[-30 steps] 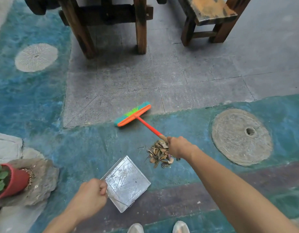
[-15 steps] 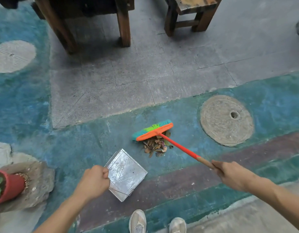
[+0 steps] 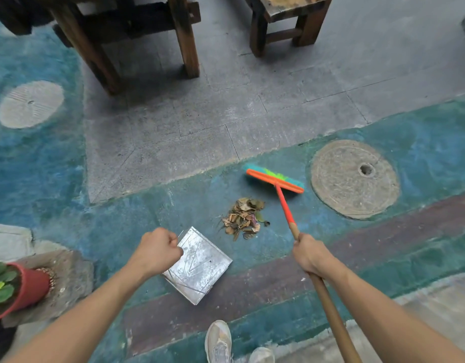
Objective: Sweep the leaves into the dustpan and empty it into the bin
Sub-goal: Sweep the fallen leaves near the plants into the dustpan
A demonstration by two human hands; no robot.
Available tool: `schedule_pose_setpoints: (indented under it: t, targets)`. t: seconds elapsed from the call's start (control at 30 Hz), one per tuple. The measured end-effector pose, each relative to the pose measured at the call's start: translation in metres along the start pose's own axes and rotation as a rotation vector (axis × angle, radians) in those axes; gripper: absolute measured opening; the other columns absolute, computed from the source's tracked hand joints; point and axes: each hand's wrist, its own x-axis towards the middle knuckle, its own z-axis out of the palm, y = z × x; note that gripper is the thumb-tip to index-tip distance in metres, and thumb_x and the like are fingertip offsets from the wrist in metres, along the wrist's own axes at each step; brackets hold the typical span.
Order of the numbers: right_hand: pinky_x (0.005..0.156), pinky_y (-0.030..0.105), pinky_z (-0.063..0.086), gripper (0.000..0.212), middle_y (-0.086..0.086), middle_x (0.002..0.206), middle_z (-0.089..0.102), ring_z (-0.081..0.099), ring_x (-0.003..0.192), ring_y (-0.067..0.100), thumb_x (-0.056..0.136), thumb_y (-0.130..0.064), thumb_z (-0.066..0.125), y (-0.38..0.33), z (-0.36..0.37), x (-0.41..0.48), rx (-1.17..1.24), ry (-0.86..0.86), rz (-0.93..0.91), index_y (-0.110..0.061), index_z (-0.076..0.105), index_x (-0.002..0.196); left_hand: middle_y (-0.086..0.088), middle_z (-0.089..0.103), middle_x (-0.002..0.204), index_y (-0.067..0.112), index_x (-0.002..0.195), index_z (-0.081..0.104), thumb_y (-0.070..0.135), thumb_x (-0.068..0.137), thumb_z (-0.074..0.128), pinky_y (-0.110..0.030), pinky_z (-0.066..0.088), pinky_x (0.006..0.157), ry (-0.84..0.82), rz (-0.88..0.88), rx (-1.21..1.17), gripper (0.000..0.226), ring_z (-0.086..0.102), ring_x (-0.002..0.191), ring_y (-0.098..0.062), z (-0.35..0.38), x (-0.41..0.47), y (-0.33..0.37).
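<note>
A small pile of dry brown leaves lies on the blue-green painted floor. A square metal dustpan sits on the floor just left of and below the pile. My left hand grips its thin wire handle at the pan's left corner. My right hand grips the wooden shaft of the broom. The broom's orange head with green and teal bristles rests on the floor beyond and to the right of the leaves, not touching them. No bin is in view.
A round manhole cover lies right of the broom head. Dark wooden table legs and a stool stand on the grey paving beyond. A red plant pot sits on a rock at lower left. My shoes are at the bottom edge.
The broom head has moved from just behind the leaves to the right and farther off. My right hand came in closer to the pile. The dustpan stayed beside the leaves.
</note>
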Motion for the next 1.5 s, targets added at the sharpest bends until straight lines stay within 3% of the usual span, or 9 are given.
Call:
schedule_pose_setpoints:
  t: [0.4,0.53,0.6,0.83,0.97,1.1,1.27,1.4,1.5]
  targets:
    - [0.062,0.037,0.061,0.046,0.004,0.078,0.050,0.066,0.066,0.027,0.100,-0.009,0.035,-0.029,0.036,-0.073,-0.064,-0.205,-0.036,-0.010,0.034,0.145,-0.007,0.025,0.051,0.014,0.046,0.032,0.001,0.063,0.050,-0.030,0.025,0.052,-0.012,-0.007,0.082,0.027,0.022,0.055,-0.022,0.008,0.035,0.027]
    - [0.044,0.028,0.054,0.029,0.012,0.103,0.057,0.057,0.045,0.020,0.099,-0.015,0.034,-0.023,0.045,-0.100,0.015,-0.250,-0.047,-0.010,0.050,0.123,-0.006,0.027,0.048,0.014,0.045,0.027,0.005,0.067,0.051,-0.030,0.026,0.051,-0.018,-0.043,0.067,0.034,0.026,0.056,-0.025,0.007,0.039,0.035]
    - [0.042,0.026,0.051,0.023,0.004,0.087,0.056,0.051,0.039,0.013,0.100,-0.021,0.036,-0.018,0.051,-0.113,0.064,-0.271,-0.095,-0.011,0.054,0.111,-0.005,0.033,0.046,0.011,0.044,0.031,0.013,0.071,0.055,-0.030,0.031,0.049,-0.008,-0.054,0.077,0.036,0.033,0.054,-0.028,0.005,0.042,0.038]
    - [0.036,0.015,0.031,0.038,-0.015,0.047,0.040,0.035,0.038,0.005,0.103,-0.030,0.037,-0.003,0.050,-0.155,0.360,-0.477,-0.177,-0.055,0.048,0.129,-0.007,0.041,0.046,0.009,0.045,0.041,0.026,0.075,0.060,-0.029,0.031,0.049,-0.042,-0.072,0.056,0.039,0.042,0.057,-0.028,-0.001,0.055,0.053]
    - [0.034,0.018,0.025,0.040,0.000,0.053,0.040,0.029,0.035,0.009,0.104,-0.030,0.041,-0.005,0.015,-0.171,0.580,-0.613,-0.044,-0.048,0.044,0.141,-0.008,0.048,0.052,0.009,0.051,0.050,0.029,0.080,0.058,-0.030,0.036,0.056,-0.042,-0.068,0.035,0.036,0.048,0.064,-0.031,0.003,0.054,0.056]
    - [0.030,0.018,0.031,0.034,-0.001,0.053,0.040,0.030,0.031,0.012,0.104,-0.031,0.041,-0.018,-0.011,-0.156,0.475,-0.437,-0.139,-0.046,0.050,0.133,-0.011,0.048,0.055,0.010,0.045,0.042,0.041,0.088,0.052,-0.036,0.047,0.072,-0.005,-0.092,-0.038,0.054,0.052,0.073,-0.034,0.002,0.047,0.040]
    - [0.038,0.030,0.045,0.023,0.006,0.071,0.058,0.054,0.041,0.023,0.103,-0.033,0.033,-0.060,-0.003,-0.076,0.040,-0.163,-0.325,-0.020,0.051,0.103,-0.007,0.042,0.043,0.011,0.043,0.034,0.041,0.092,0.046,-0.034,0.043,0.064,0.045,-0.126,-0.071,0.059,0.051,0.061,-0.032,-0.002,0.030,0.010]
    - [0.055,0.033,0.046,0.030,0.019,0.105,0.064,0.057,0.076,0.033,0.102,-0.031,0.030,-0.072,0.034,-0.032,-0.192,-0.130,-0.316,-0.014,0.048,0.119,-0.006,0.043,0.042,0.010,0.043,0.034,0.043,0.092,0.046,-0.034,0.042,0.061,0.060,-0.113,-0.070,0.060,0.049,0.058,-0.031,0.006,0.020,0.003]
    - [0.048,0.029,0.044,0.032,0.008,0.092,0.062,0.059,0.079,0.032,0.102,-0.022,0.031,-0.055,0.061,-0.044,-0.235,-0.211,-0.327,-0.018,0.044,0.131,-0.012,0.052,0.049,0.006,0.042,0.041,0.042,0.092,0.046,-0.035,0.046,0.064,0.063,-0.105,-0.068,0.061,0.054,0.068,-0.035,0.013,0.022,0.006]
